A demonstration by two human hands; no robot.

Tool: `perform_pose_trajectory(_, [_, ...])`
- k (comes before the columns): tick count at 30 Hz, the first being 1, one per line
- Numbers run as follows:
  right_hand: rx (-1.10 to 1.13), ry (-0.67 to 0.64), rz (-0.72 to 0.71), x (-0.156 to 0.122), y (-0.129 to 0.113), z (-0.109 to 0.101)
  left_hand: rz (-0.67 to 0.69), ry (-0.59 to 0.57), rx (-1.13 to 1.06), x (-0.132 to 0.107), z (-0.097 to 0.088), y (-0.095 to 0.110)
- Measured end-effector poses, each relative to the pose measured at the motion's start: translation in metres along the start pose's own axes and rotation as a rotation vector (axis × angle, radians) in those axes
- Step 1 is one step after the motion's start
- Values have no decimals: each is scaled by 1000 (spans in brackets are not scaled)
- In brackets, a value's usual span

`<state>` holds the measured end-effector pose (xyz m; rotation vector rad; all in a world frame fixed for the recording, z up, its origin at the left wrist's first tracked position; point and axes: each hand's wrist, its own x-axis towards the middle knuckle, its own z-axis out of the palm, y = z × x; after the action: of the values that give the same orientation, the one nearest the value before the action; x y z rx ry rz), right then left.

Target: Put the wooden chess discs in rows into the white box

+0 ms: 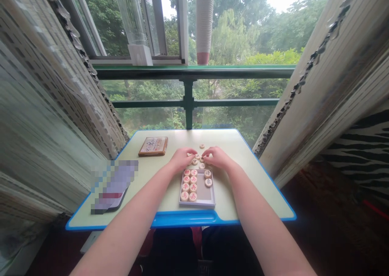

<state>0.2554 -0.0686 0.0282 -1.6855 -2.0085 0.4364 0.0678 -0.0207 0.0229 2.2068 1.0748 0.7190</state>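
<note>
Round cream Chinese chess pieces lie loose in a small cluster at the middle of the table, among them one piece (195,161) between my hands. My left hand (181,159) is at the cluster's left side, its fingers closed on a Chinese chess piece that they partly cover. From the right, my right hand (217,158) pinches a dark-marked Chinese chess piece (202,159) at its fingertips. Just below them sits an open white box tray (204,193). Red-marked pieces (193,187) fill two columns on its left, and two dark-marked pieces (208,182) lie at its upper right.
A brown-edged box lid (153,145) with printed lettering rests at the table's back left. A phone-like object (114,191), partly pixelated, lies on the left. One loose piece (202,146) is farther back. The blue-edged table (258,195) stands against a green railing (243,72), between curtains.
</note>
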Motion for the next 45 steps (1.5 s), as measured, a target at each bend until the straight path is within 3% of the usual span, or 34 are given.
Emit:
perform_pose_trajectory(4, [-16, -38, -20, -1, 0, -2, -12, -67, 47, 8, -3, -1])
perform_pose_trajectory(17, [-41, 0, -21, 1, 5, 6, 103, 72, 54, 3, 1, -13])
perform_pose_trajectory(37, [-57, -3, 13, 3, 7, 8, 173, -31, 233, 3, 3, -12])
perform_pose_trajectory(45, [-55, 3, 11, 3, 5, 8, 204, -7, 252, 7, 7, -20])
